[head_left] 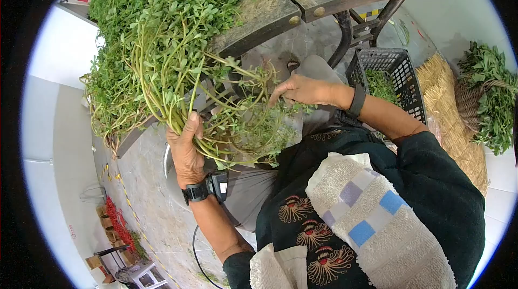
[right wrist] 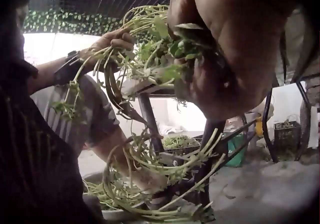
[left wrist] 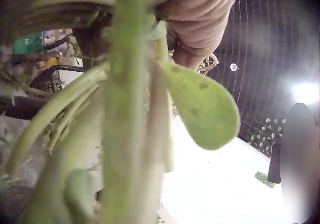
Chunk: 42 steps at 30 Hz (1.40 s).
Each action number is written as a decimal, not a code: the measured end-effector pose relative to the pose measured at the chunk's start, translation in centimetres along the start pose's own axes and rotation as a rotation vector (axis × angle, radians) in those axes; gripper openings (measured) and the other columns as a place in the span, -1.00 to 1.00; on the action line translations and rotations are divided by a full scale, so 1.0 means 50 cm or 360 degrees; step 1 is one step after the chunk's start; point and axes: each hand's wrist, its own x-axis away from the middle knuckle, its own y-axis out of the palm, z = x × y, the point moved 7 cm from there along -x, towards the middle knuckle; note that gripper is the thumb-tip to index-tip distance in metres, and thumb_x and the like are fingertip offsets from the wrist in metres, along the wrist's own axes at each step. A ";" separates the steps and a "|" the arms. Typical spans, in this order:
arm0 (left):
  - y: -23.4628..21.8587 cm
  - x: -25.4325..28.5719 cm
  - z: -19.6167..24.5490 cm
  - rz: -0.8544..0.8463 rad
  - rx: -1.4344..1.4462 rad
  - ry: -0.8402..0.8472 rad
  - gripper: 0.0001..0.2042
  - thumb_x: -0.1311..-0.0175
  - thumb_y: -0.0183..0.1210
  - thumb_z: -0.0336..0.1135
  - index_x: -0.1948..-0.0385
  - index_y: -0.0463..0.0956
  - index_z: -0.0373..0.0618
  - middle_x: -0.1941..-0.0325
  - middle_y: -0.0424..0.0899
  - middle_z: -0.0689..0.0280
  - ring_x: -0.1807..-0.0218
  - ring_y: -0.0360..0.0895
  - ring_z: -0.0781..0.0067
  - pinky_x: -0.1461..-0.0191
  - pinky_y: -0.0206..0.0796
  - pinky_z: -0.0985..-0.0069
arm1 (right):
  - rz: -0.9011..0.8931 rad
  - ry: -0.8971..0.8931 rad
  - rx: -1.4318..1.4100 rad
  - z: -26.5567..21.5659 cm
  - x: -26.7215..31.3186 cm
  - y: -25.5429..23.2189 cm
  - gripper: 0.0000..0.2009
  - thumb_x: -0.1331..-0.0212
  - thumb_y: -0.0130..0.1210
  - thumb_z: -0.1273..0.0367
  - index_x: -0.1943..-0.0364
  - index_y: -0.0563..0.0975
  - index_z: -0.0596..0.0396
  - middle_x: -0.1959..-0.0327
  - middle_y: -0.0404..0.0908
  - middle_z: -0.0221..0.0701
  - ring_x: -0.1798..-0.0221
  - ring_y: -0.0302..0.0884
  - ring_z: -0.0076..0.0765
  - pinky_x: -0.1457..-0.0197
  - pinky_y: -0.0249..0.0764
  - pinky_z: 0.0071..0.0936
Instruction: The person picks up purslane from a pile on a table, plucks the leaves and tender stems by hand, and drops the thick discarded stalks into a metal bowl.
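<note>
My left hand (head_left: 186,148) grips a bunch of purslane (head_left: 162,86) by its long pale-green stems, beside the table edge. The leafy ends spread up towards the heap, and looser stems hang to the right over the lap. One spoon-shaped leaf (left wrist: 205,108) is close in the left wrist view, with thick stems in front of the hand. To the right, my right hand (head_left: 310,91) has curled fingers at the bunch's loose stems. In the right wrist view, that hand pinches a leafy sprig (right wrist: 187,46); its fingertips are partly hidden.
A large heap of greens (head_left: 140,24) covers the curved wooden table (head_left: 259,16). A black plastic crate (head_left: 399,68) holding greens stands on the floor at right, near a woven straw mat (head_left: 440,100) and a wicker basket (head_left: 468,103). Below the hands, a container (right wrist: 117,215) holds trimmed stems.
</note>
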 end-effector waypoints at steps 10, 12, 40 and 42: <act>0.001 0.000 0.006 -0.0026 0.0022 0.0034 -0.81 -0.07 0.26 -0.33 0.41 0.42 -0.13 0.61 0.41 0.39 0.63 0.26 0.63 0.56 0.06 0.67 | 0.0831 -0.0270 0.0529 -0.104 0.030 -0.081 -0.66 0.06 0.18 0.31 0.15 0.57 0.13 0.28 0.62 -0.19 0.28 0.56 -0.25 0.19 0.44 -0.35; 0.008 0.004 0.011 -0.0030 0.0026 0.0025 -0.82 -0.07 0.25 -0.32 0.42 0.42 -0.14 0.61 0.41 0.39 0.63 0.26 0.63 0.56 0.06 0.67 | 0.0825 -0.0297 0.0569 -0.107 -0.008 -0.083 -0.62 0.12 0.23 0.27 0.16 0.56 0.14 0.28 0.61 -0.16 0.25 0.57 -0.17 0.17 0.44 -0.32; 0.054 0.018 -0.014 -0.0090 0.0353 -0.0303 -0.57 -0.08 0.26 -0.35 0.00 0.37 -0.25 0.13 0.60 0.04 0.29 0.61 0.33 0.22 0.52 0.42 | 0.0440 -0.0635 0.1073 -0.158 -0.036 0.179 -0.66 0.10 0.15 0.20 0.70 0.45 0.24 0.71 0.41 -0.02 0.56 0.43 0.13 0.47 0.35 -0.11; 0.072 0.025 -0.006 -0.0182 0.0342 -0.0440 -0.56 -0.09 0.24 -0.40 -0.02 0.33 -0.27 0.22 0.62 0.03 0.43 0.59 0.35 0.36 0.54 0.41 | 0.0465 -0.0743 0.1098 -0.156 -0.035 0.191 -0.63 0.11 0.16 0.19 0.75 0.40 0.24 0.73 0.38 -0.04 0.58 0.41 0.14 0.48 0.32 -0.10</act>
